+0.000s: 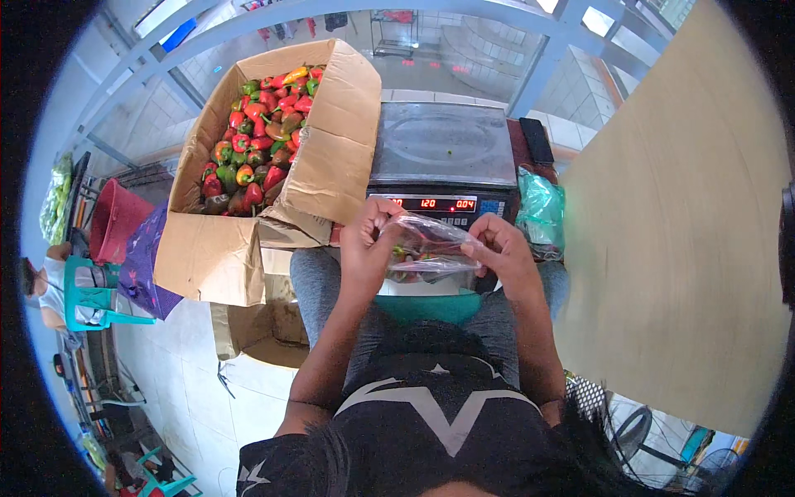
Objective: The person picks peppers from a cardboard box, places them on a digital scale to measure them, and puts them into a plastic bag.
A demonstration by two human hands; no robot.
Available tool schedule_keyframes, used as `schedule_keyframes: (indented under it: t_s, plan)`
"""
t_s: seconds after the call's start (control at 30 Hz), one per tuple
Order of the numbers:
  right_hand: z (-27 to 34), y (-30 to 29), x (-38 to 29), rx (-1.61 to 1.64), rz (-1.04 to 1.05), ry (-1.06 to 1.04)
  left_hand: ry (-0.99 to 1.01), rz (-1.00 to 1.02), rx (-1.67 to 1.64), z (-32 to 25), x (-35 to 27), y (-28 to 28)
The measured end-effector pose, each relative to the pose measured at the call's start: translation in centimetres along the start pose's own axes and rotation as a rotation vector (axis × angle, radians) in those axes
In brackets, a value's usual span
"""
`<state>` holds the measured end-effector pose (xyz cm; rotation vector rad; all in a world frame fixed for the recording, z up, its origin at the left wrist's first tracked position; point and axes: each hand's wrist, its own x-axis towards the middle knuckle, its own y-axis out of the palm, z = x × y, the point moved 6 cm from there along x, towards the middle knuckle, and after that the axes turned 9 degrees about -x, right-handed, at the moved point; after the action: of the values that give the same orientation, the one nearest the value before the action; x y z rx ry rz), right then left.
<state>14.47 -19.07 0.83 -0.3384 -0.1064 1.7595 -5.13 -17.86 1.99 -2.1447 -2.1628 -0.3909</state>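
A clear plastic bag [435, 239] is stretched between my two hands, in front of the digital scale. My left hand [371, 245] pinches its left top corner between thumb and fingers. The right top edge is in my right hand [504, 251]. Red and green peppers [410, 255] show in or through the lower part of the bag; I cannot tell which. Just beyond stands the scale with its flat metal plate [444, 140] and lit red display [428, 204]. To the left, an open cardboard box [338, 149] is heaped with red, green and orange peppers [254, 136].
At the scale's right are a black phone-like object [536, 141] and a bundle of green plastic bags [540, 211]. A wooden panel [671, 236] rises on my right. A second cardboard box [267, 338] sits low at left. Another person [53, 282] is near a teal chair [87, 295].
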Motion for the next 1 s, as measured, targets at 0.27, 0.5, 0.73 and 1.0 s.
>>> schedule_keyframes:
  t_s: [0.27,0.5,0.73,1.0]
  plan:
    - [0.8,-1.6,0.4,0.560,-0.081,-0.090,-0.016,0.392,0.096,-2.4,-0.6,2.6]
    - [2.3,-1.9,-0.4,0.289,-0.154,-0.108,0.011,0.640,0.511,-0.8,-1.5,5.7]
    - [0.9,-3.0,0.8,0.293,-0.027,-0.429,0.005,0.534,0.349,-3.7,1.8,6.9]
    - [-1.2,3.4,3.1,0.022,0.169,-0.294,-0.046,0.604,0.103,-3.8,2.7,6.3]
